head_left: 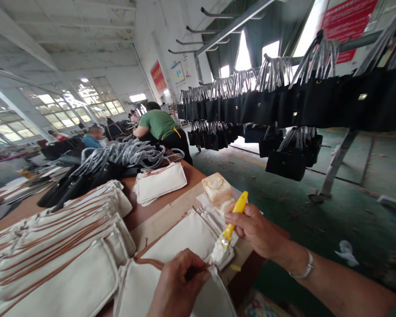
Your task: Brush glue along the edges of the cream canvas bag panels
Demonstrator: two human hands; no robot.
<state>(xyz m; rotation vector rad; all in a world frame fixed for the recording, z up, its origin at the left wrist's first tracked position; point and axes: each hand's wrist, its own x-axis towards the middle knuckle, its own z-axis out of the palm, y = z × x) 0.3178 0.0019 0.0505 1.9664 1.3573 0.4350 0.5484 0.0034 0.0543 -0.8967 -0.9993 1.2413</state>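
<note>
My right hand (255, 226) is closed round the yellow handle of a brush (240, 206). White, pasty stuff coats the bristles, which rest at the near right corner of a cream pouch (181, 235) with brown edging. My left hand (181, 281) pinches the brown-trimmed edge of another cream pouch (137, 286), close to the brush tip. Just beyond my right hand stands a whitish block-shaped container (218, 190), smeared with the same pale stuff. Its contents are hidden from here.
Rows of cream pouches (69, 281) fill the table's left side. A small pile of pouches (160, 182) lies farther back, near black bags with wrapped handles (125, 154). Black bags (267, 103) hang from a wheeled rack at right. A person in green (158, 125) bends over beyond the table.
</note>
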